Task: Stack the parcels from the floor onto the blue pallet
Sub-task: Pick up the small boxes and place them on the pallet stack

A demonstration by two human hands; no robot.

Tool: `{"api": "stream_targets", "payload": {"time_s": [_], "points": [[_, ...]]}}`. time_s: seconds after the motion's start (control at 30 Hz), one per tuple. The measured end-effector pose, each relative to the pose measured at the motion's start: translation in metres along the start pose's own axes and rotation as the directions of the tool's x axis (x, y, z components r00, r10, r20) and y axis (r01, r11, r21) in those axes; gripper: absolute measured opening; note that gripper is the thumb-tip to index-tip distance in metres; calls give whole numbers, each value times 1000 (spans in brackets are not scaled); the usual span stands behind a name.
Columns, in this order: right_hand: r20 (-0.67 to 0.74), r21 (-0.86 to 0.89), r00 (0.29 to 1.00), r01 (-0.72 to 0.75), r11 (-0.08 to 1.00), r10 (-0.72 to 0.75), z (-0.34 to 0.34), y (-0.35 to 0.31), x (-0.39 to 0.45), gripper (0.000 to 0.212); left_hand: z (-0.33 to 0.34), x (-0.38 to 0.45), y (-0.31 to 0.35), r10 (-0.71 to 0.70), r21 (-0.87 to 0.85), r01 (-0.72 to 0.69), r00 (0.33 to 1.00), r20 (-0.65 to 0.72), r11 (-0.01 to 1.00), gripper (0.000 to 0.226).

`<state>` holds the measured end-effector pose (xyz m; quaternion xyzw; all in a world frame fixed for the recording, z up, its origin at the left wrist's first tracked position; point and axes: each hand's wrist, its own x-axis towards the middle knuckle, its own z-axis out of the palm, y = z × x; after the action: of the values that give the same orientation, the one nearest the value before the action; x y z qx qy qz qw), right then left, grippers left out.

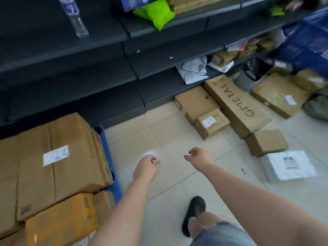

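A blue pallet [108,153] lies at the left, its edge showing beside a large brown box [58,166] and an orange-brown parcel [62,222] stacked on it. Loose parcels lie on the tiled floor at the right: a small labelled brown box [211,122], a flat brown box [194,102], a long box with lettering [236,105], a plain brown parcel [266,142] and a white mailer bag [289,165]. My left hand [146,168] and my right hand [199,157] hang over bare floor, fingers loosely curled, holding nothing.
Dark shelving [106,71] runs along the back with a water bottle [73,15], green bags [158,12] and more packets. A bin [252,75] and further brown parcels [278,96] crowd the far right. My foot in a black shoe [194,213] stands on the tiles.
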<state>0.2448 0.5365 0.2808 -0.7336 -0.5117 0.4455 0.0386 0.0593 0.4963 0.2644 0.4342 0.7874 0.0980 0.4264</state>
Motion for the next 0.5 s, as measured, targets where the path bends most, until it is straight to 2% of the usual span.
{"api": "stream_targets", "payload": {"time_s": [0.23,0.5], "points": [[-117,159,985,-111,981,130,-146,76,64,45,70,27,159,123,160,-132,990,65,978,31],[-105,172,979,-158,972,177,-214,111,127,46,108,83,259,164,334,-210,973,162,919,30]]}}
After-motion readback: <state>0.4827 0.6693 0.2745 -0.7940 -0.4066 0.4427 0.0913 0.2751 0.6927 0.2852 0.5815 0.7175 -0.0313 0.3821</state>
